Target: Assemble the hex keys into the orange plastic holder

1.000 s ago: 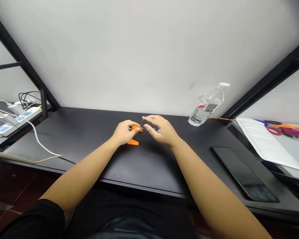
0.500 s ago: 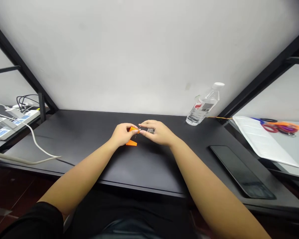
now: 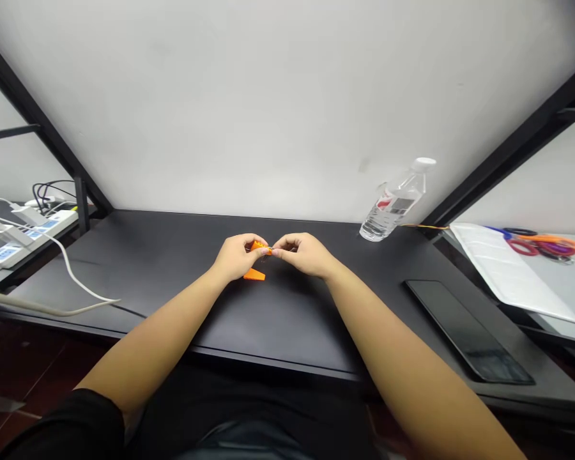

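Note:
Over the middle of the black desk [image 3: 287, 326], my left hand [image 3: 234, 259] pinches a small orange piece [image 3: 257, 245] between thumb and fingers. Another flat orange part [image 3: 254, 275] shows just below that hand; I cannot tell whether the two are joined. My right hand [image 3: 303, 254] comes in from the right, its thumb and forefinger pressed together at the end of the orange piece. Something thin shows where the fingertips meet, too small to name.
A tilted water bottle [image 3: 393, 201] is at the back right. Nearer lies a black tablet-like slab [image 3: 467, 329], and beyond it a white padded sheet [image 3: 512, 271] and coloured-handled tools [image 3: 541, 246]. At left are a power strip [image 3: 33, 236] and a white cable [image 3: 67, 268].
My right thumb and forefinger have closed together at the orange piece. A ribbed metallic thing seen earlier between the right fingers is now hidden. My left hand has barely moved.

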A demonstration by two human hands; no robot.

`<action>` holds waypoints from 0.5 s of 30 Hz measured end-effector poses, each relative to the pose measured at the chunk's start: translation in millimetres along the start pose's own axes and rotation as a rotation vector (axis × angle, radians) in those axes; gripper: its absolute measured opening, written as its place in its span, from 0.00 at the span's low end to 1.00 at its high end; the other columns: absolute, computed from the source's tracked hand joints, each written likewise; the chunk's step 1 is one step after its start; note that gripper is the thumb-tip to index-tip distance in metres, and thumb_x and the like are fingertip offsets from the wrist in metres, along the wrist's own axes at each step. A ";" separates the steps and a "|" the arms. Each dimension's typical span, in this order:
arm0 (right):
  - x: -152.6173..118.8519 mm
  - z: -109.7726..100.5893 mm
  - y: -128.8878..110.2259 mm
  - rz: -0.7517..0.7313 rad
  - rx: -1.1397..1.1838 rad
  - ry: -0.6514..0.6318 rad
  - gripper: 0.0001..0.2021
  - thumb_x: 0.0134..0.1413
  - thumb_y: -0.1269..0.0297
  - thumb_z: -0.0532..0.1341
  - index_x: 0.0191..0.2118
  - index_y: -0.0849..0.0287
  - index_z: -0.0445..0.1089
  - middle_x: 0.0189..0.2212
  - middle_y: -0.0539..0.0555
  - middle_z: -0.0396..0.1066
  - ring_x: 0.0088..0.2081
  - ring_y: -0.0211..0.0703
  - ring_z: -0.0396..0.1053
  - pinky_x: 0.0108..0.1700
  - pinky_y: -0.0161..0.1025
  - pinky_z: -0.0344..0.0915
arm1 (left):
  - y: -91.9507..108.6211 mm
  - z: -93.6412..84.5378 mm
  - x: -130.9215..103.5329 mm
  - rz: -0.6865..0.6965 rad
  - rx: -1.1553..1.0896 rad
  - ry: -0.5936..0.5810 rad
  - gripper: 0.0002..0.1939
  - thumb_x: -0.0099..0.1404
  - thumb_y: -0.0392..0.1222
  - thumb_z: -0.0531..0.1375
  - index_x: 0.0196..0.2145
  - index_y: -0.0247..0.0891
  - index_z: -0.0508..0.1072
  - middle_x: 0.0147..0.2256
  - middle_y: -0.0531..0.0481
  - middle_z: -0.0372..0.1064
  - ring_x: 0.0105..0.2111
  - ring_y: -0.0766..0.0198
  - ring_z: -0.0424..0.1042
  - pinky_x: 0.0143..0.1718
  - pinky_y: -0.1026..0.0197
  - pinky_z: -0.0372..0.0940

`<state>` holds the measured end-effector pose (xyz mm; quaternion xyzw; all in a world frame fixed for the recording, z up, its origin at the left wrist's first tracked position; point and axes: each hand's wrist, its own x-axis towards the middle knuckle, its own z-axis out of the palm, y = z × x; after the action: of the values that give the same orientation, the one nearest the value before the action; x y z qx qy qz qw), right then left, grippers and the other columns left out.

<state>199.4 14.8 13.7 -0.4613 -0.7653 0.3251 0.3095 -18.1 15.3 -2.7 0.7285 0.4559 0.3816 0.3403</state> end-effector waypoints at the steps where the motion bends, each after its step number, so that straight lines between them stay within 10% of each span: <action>1: 0.1 -0.4 -0.2 0.009 0.014 0.010 0.13 0.55 0.50 0.67 0.35 0.54 0.79 0.34 0.52 0.80 0.36 0.46 0.75 0.40 0.41 0.71 | -0.3 0.4 0.0 -0.001 -0.017 0.000 0.10 0.64 0.46 0.63 0.40 0.40 0.79 0.37 0.49 0.80 0.37 0.60 0.79 0.43 0.57 0.73; 15: 1.2 -46.0 54.3 0.324 -0.388 -0.013 0.23 0.37 0.43 0.73 0.35 0.55 0.76 0.37 0.55 0.77 0.37 0.48 0.72 0.34 0.40 0.65 | 0.5 -0.1 -1.8 -0.019 -0.062 -0.033 0.09 0.64 0.46 0.63 0.40 0.42 0.77 0.37 0.49 0.80 0.37 0.61 0.79 0.45 0.57 0.72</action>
<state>261.9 45.4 -1.2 -0.6268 -0.7313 0.2206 0.1541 -18.5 13.4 -2.7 0.7196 0.4449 0.3802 0.3737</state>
